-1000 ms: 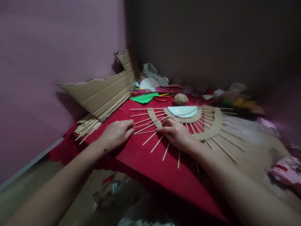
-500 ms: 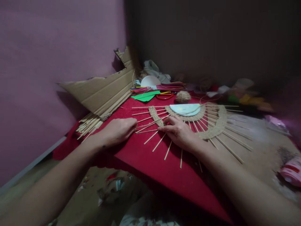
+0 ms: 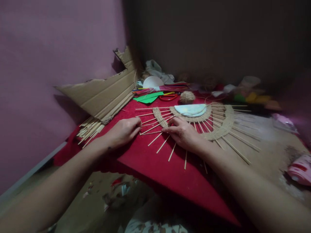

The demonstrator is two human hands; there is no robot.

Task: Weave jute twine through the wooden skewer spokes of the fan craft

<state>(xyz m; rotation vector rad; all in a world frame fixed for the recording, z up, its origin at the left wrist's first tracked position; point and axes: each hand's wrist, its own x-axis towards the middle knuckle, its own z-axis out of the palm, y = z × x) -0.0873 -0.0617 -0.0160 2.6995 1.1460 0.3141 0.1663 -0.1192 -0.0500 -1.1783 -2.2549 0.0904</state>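
Observation:
A half-round piece with thin sticks fanning out (image 3: 173, 152) lies on the red cloth, its centre a pale blue half disc (image 3: 190, 110). Twine is woven through the sticks in a band (image 3: 222, 129). My left hand (image 3: 127, 129) is closed on a strand of twine, left of the stick ends. With its fingers pinched at the lower end of the left woven band (image 3: 159, 117), my right hand (image 3: 182, 131) grips the twine and weave; its fingertips are partly hidden. A twine ball (image 3: 187, 97) sits behind the half disc.
Torn cardboard (image 3: 104, 97) leans at the left wall above a bundle of sticks (image 3: 89, 129). Green paper (image 3: 148, 97), red-handled scissors (image 3: 168, 96) and a white round object (image 3: 153, 82) lie at the back. A pink object (image 3: 301, 170) is at the right edge.
The view has shifted slightly, moving the scene a little up and left. My left hand has turned slightly, with the twine still in it. My right hand stays at the woven band.

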